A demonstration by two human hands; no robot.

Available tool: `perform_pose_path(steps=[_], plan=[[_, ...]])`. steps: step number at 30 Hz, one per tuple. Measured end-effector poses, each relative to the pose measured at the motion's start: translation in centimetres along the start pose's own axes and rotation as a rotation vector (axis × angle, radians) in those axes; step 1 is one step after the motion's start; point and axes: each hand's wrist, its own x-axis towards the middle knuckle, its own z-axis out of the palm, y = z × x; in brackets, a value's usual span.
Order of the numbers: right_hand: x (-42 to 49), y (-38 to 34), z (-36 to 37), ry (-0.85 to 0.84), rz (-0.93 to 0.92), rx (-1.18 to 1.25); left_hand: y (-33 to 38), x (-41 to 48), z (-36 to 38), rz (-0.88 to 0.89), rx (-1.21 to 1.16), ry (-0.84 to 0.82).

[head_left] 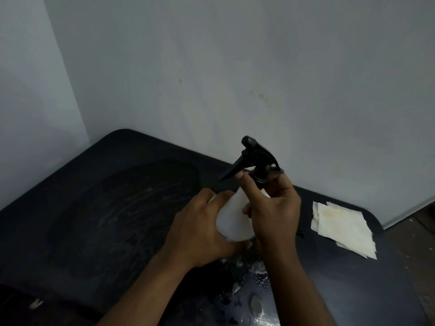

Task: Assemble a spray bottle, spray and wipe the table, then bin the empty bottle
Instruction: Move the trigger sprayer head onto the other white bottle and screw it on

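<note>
Dark table (106,208), wet streaks across it, folded paper towels (343,228) waiting right. White spray bottle (233,222) upright, left hand (200,229) wrapped round its body; right hand (275,208) pinching the collar under the black trigger head (255,158). Keep the body steady, turn only the collar.

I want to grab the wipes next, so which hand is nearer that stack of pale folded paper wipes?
Right. The right hand grips the black trigger sprayer's collar, just left of the stack of pale folded paper wipes. The left hand wraps the white plastic bottle, farther left.
</note>
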Motion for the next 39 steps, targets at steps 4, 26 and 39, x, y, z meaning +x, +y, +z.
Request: perform_pose_path(steps=[4,26,39], plan=[[0.1,-0.1,-0.1,0.032,0.018,-0.018,0.3,0.1,0.4,-0.005,-0.007,-0.015],[0.7,0.1,-1.3,-0.323,-0.001,0.043,-0.2,0.4,-0.2,-0.001,-0.090,0.037],[0.8,0.3,-1.1,-0.226,0.114,0.097,-0.2,0.5,-0.2,0.002,-0.080,0.025]])
